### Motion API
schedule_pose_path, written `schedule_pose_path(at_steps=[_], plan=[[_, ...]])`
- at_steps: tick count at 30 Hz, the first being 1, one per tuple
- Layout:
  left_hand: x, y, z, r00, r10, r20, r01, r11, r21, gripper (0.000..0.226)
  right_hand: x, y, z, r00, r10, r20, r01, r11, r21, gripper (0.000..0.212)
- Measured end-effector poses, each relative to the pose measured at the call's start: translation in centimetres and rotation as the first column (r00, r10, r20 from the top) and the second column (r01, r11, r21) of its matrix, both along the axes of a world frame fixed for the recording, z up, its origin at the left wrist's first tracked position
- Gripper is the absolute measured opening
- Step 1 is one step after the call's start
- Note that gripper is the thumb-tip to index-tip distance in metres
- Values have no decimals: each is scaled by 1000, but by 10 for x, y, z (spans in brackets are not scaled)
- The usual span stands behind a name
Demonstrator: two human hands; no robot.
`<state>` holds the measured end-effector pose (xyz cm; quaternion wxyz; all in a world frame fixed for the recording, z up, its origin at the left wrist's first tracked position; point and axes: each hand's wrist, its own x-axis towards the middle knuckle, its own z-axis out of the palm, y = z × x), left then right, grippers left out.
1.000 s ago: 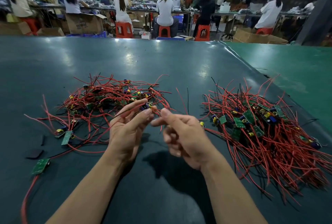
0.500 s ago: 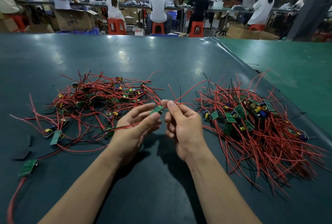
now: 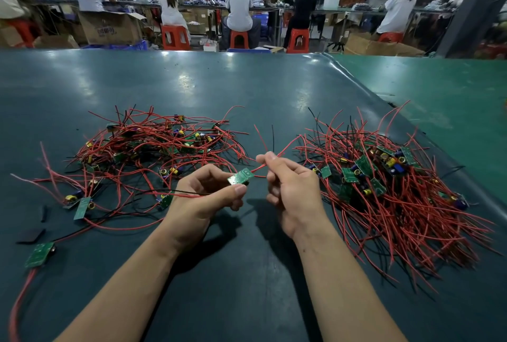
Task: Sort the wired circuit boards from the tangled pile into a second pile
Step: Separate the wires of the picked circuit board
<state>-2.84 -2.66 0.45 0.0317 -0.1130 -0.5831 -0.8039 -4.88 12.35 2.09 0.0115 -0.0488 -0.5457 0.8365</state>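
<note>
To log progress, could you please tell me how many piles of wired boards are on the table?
2: the tangled pile on the left and the second pile on the right. A stray board lies apart at the near left.

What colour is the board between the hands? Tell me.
Green, seen in the head view: the circuit board.

A loose board's red wire [image 3: 16, 311] runs off the bottom-left edge.
</note>
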Motion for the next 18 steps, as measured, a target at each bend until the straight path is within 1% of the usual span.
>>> schedule_pose_path(at_steps=[3, 7, 11, 13, 14, 16, 18], plan=[[0, 0, 1, 1000, -13, -5, 13, 1000, 1, 22, -5, 6, -1, 992, -122, -14, 122, 992, -21, 24], [3, 0, 4, 999, -33, 2, 33, 999, 28, 26, -10, 11, -2, 960, -281, -7, 279, 955, -102, 23], [4, -3, 5, 997, -57, 43, 54, 996, 70, 26, -11, 10, -3, 917, -396, -52, 389, 915, -111, 37], [4, -5, 5, 995, -82, 60, 76, 993, 88, 29, -14, 11, -3, 894, -446, -36, 436, 888, -147, 39], [4, -5, 5, 993, -95, 63, 89, 992, 90, 30, -15, 13, -3, 885, -465, -27, 454, 875, -167, 38], [4, -6, 6, 992, -109, 66, 102, 990, 100, 26, -17, 12, -4, 878, -479, -21, 466, 863, -196, 33], [4, -6, 6, 992, -108, 70, 100, 989, 109, 25, -17, 11, -6, 865, -500, -28, 490, 857, -162, 28]])
